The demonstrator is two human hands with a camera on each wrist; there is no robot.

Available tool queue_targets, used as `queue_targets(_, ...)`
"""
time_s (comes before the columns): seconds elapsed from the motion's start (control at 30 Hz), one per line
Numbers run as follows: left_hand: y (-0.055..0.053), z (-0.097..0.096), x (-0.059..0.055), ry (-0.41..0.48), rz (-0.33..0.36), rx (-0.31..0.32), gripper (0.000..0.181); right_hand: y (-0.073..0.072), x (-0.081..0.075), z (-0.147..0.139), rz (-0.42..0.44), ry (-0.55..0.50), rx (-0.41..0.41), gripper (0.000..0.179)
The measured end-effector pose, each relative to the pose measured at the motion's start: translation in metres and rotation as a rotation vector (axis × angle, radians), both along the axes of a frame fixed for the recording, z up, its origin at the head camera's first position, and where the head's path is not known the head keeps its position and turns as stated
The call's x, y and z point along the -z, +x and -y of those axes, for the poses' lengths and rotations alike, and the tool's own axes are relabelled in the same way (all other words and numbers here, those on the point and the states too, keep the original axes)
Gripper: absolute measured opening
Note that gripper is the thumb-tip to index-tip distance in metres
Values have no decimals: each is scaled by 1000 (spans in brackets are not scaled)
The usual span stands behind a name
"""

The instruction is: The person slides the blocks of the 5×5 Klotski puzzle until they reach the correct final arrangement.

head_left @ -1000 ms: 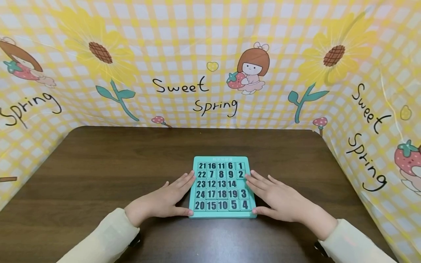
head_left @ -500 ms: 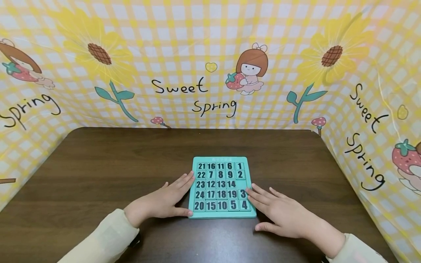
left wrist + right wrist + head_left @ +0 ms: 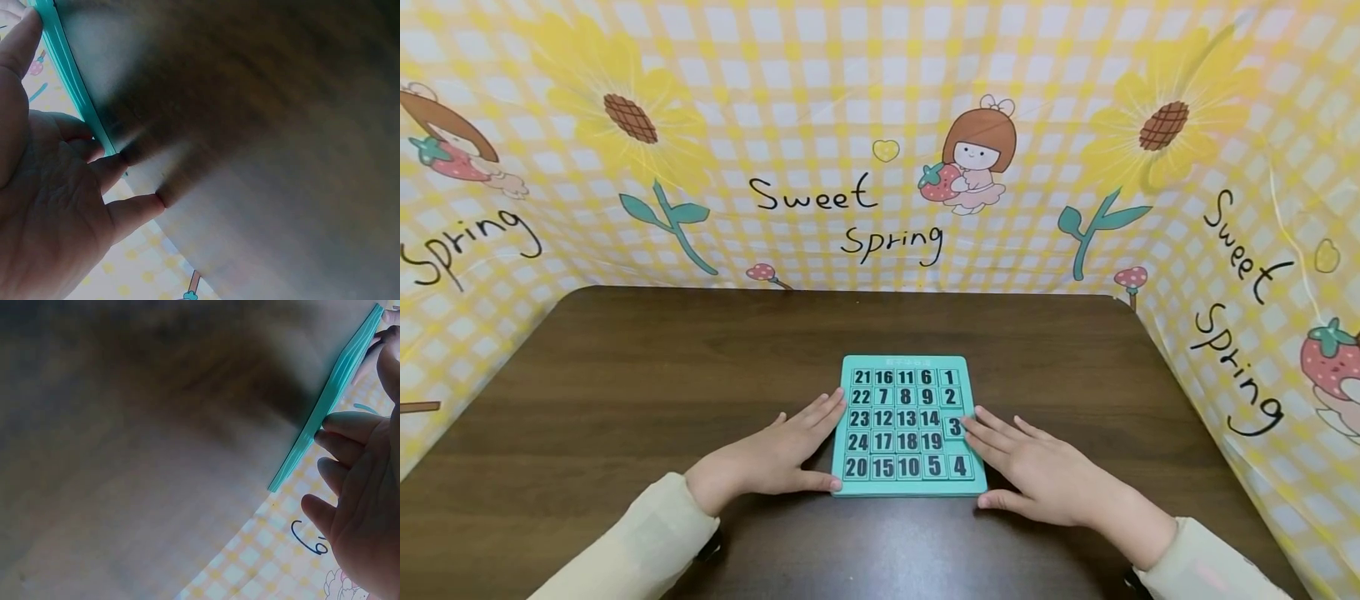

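Note:
A turquoise number slide puzzle lies flat on the dark wooden table, its rows filled with numbered tiles. In the rightmost column, tile 3 sits just under tile 2, and a gap separates it from tile 4. My right hand has a fingertip touching the right side of tile 3, with its fingers stretched out and the thumb by the frame's lower right corner. Along the left edge, my left hand rests straight fingers and thumb against the frame. Both wrist views show the puzzle's edge beside the fingers.
The brown table extends around the puzzle. A yellow checked cloth printed with flowers and lettering stands along its back and sides.
Tile 3 has slid away from me toward tile 2, opening a gap above tile 4. My right hand first came nearer to me, then moved forward with the tile. The left hand stays put.

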State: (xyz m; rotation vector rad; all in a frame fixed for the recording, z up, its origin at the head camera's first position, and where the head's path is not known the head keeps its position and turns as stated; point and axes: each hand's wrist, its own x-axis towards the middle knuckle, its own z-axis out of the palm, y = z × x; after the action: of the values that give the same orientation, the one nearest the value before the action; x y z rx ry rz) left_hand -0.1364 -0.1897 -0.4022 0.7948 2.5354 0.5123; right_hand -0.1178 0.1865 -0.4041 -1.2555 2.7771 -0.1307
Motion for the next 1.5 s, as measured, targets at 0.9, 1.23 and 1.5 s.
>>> queue_targets(0.9,0,-1,-1,4,4,-7,101,17,-1,-2,-50,-2,-47,77)
queue_targets(1.23,-1,0,1,2,-3,1,102,37,-2,-5,-130,-21,-110,74)
queue_targets(1.5,0,0,0,1,-5,-2,102,39,2,-5,-137,-20,-114,74)
